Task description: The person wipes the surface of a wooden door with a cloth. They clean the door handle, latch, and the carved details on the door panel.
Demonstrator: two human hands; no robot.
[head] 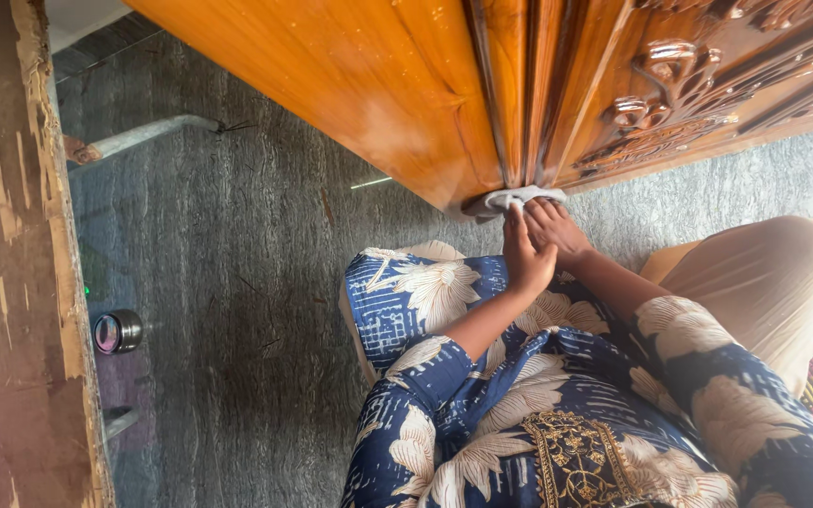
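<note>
Blue floral sleeves (519, 404); both hands' (540, 240) grip presses pale cloth (519, 198) against carved wooden door (406, 94).

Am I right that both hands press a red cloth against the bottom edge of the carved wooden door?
Not quite: the cloth is white, not red. The head view shows the left hand and right hand pressing it against the bottom edge of the carved wooden door.
</note>
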